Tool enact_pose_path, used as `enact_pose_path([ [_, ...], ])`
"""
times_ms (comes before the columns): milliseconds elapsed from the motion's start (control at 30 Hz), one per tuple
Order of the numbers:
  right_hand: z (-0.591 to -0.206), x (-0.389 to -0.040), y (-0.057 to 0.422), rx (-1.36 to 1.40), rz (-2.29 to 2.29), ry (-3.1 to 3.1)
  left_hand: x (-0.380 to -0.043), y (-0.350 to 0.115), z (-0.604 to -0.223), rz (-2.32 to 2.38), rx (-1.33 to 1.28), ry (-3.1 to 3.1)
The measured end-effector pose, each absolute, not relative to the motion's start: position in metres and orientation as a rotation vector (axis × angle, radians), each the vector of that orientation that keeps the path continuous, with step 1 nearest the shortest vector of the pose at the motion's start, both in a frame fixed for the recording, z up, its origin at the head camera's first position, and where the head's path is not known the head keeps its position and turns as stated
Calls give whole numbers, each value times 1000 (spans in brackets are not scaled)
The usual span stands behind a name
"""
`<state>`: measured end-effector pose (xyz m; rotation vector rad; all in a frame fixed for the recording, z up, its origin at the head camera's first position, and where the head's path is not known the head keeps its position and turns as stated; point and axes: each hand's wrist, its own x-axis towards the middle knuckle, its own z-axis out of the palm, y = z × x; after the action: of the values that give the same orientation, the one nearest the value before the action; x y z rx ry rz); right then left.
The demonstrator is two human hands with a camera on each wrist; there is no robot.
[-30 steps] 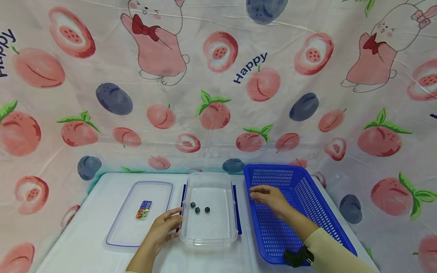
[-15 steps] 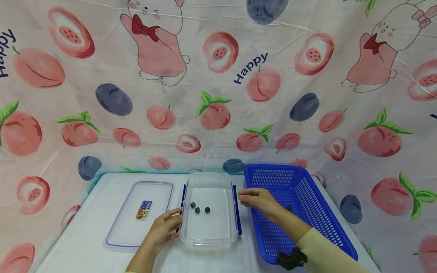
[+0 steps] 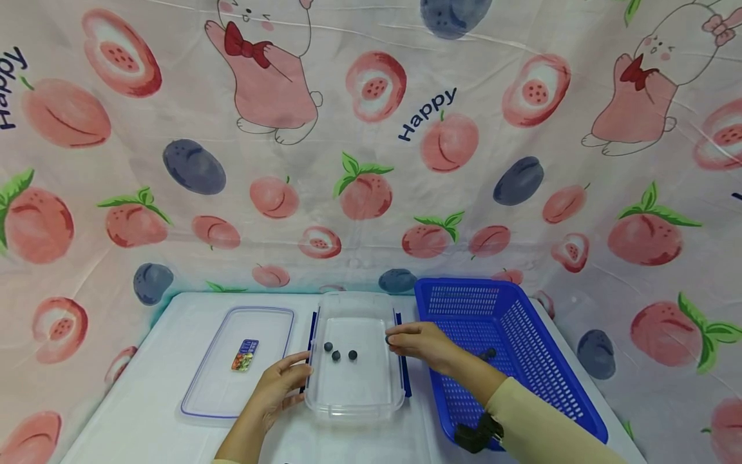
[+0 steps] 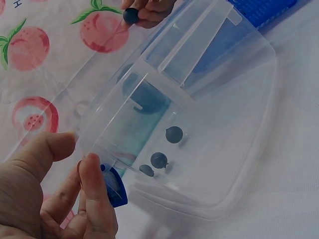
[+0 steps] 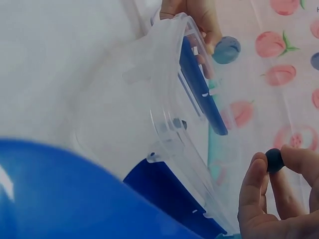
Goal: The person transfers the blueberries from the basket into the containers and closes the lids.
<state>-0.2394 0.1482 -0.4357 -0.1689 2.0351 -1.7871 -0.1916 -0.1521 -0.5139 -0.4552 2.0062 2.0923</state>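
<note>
The right hand pinches one berry between thumb and fingertips, at the right rim of the box. The left hand grips the box's left side. Three berries lie inside, left of the right fingertips. More berries sit in the basket, near the right forearm.

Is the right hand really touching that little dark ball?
Touching. The right wrist view shows it: the right hand pinches the dark ball, with fingers against it on both sides.
</note>
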Motion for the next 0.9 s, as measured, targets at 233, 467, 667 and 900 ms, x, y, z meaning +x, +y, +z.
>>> enact_pose_path([
  [233,-442,-246,134,-185,-1779,2023,-191,-152,-512,2079,-448,2011],
  [467,-450,-253,116,-185,-1772,2043,-190,-151,-510,2091,-451,2014],
  [667,-457,-255,100,-150,-1737,2071,-189,-150,-510,2094,-458,2017],
  [900,-461,-264,86,-123,-1711,2112,-190,-150,-511,2102,-456,2016],
])
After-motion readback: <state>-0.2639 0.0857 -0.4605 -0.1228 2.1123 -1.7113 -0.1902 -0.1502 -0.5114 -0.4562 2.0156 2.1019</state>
